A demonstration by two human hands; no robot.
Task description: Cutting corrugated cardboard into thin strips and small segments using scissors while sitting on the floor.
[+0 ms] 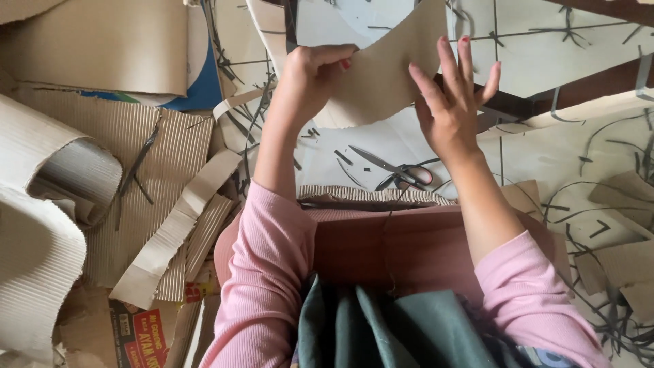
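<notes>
A curved piece of brown cardboard (385,71) is held up in front of me over white sheets. My left hand (310,75) grips its left edge with thumb and fingers closed on it. My right hand (453,102) lies flat against its right side, fingers spread and pointing up. Scissors (398,169) with dark and red handles lie on the white sheet below the cardboard, between my forearms. Both arms wear pink sleeves.
Rolled and flat corrugated cardboard (61,177) covers the left side, with long strips (177,225) on it. Thin dark offcuts (599,204) litter the white sheets at right. A reddish-brown board (395,245) lies across my lap, above green cloth (402,327).
</notes>
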